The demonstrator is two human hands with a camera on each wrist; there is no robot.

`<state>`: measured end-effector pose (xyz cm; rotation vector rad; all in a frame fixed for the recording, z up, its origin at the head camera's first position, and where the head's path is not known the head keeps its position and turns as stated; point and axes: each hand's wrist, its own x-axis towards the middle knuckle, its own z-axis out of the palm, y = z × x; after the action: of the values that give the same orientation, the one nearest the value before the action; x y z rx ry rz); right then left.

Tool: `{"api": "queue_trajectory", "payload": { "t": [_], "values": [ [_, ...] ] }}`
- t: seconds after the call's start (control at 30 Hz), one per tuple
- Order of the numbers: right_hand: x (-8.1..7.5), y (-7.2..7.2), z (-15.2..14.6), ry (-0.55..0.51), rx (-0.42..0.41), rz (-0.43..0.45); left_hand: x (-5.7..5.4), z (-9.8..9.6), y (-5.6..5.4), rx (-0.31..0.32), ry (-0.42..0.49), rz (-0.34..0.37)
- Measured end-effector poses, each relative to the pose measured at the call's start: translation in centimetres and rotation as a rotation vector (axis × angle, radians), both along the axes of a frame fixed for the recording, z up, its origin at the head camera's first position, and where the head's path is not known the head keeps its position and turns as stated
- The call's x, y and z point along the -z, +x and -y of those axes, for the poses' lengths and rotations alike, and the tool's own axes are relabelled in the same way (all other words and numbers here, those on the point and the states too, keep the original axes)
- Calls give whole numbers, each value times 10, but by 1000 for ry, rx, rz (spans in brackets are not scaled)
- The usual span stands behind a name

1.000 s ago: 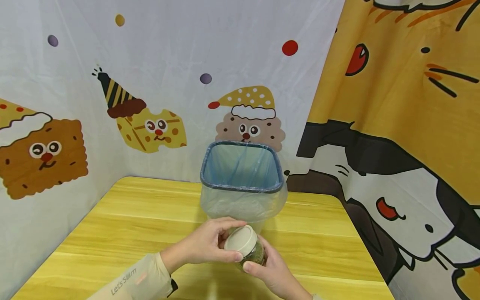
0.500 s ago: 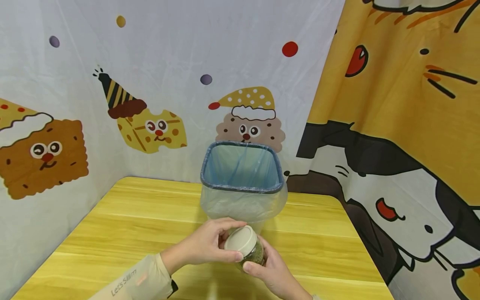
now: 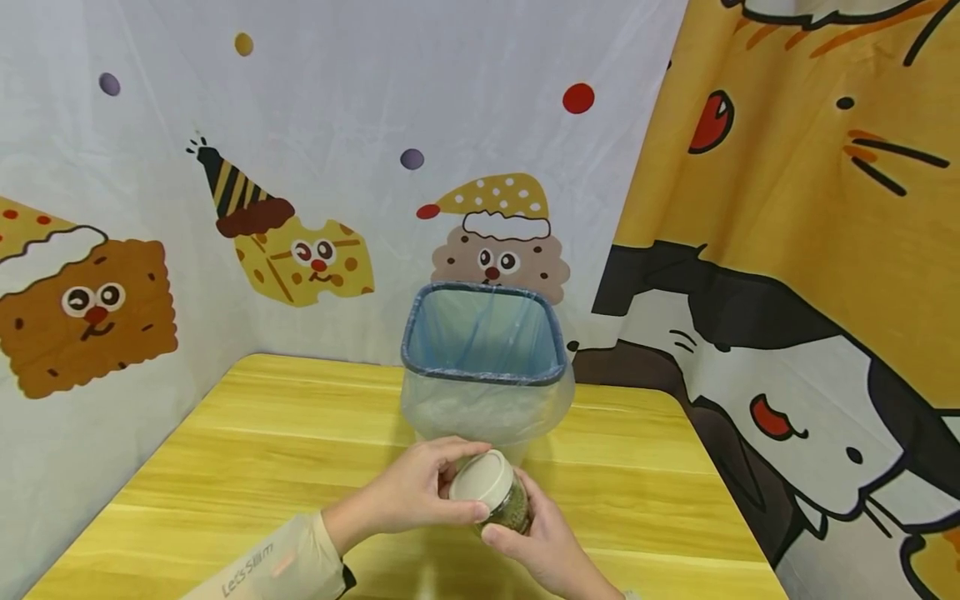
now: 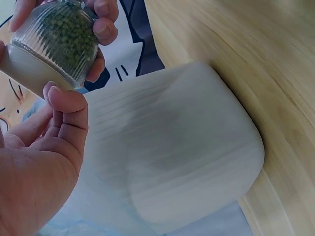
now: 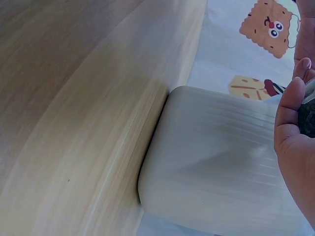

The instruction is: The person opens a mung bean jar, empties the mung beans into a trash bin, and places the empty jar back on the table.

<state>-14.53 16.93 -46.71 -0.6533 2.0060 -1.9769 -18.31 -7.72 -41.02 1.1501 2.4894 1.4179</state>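
A ribbed clear glass jar [image 4: 66,37] filled with small green pellets is held tilted between both hands, its cream lid [image 3: 482,481] on. My left hand [image 3: 412,487] grips the lid, thumb at its near edge and fingers round the far side. Around the glass body curl the fingers of my right hand [image 3: 543,537], the thumb on the near side. In the right wrist view only a dark edge of the jar [image 5: 307,115] shows at the right border. Both hands are in front of the bin, above the table.
Behind the jar stands a pale bin [image 3: 483,333] with a blue rim and a clear plastic liner folded over it. It rests on a yellow wood-grain table [image 3: 300,433]. Cartoon-printed cloth [image 3: 337,100] hangs behind and to the right of the table.
Both hands keep their hold on the jar and lid with hardly any movement. The view shifts very slightly.
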Motion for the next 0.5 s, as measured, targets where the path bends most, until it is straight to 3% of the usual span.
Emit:
{"api": "queue_trajectory", "payload": {
  "t": [0.33,0.5],
  "values": [
    [0,5,5,99,119,-35,0,-2,5,-44,-16,7],
    [-2,4,3,99,88,-46,-2,-2,6,-64,-29,-12]
  ]
}}
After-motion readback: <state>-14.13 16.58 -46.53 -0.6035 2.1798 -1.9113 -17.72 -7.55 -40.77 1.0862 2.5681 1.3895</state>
